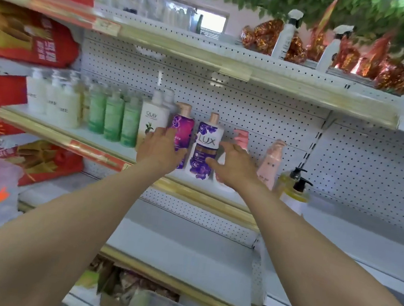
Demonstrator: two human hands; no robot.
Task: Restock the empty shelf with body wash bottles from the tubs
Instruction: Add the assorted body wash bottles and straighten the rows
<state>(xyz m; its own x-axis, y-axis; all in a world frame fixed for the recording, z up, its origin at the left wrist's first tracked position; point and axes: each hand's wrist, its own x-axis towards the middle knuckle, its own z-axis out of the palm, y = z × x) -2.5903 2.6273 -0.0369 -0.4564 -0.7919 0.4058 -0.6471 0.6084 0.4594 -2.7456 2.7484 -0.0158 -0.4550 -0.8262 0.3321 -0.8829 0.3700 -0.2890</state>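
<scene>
Head view: left hand [161, 148] grips magenta flowered plastic bottle [183, 127]; right hand [234, 166] fingers curl round white pink-pump bottle [241, 137] on white metal shelf [79, 133].

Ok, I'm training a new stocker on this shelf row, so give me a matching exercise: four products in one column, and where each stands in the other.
Things
1. Olay bottle
2. LUX bottle
3. pale pink bottle
4. green bottles

Places
A. between the cream bottles and the Olay bottle
B. directly right of the magenta bottle
C. beside the black-pump bottles
D. directly left of the magenta bottle

Pairs: 1-D, 2-B, 3-C, 4-A
</scene>
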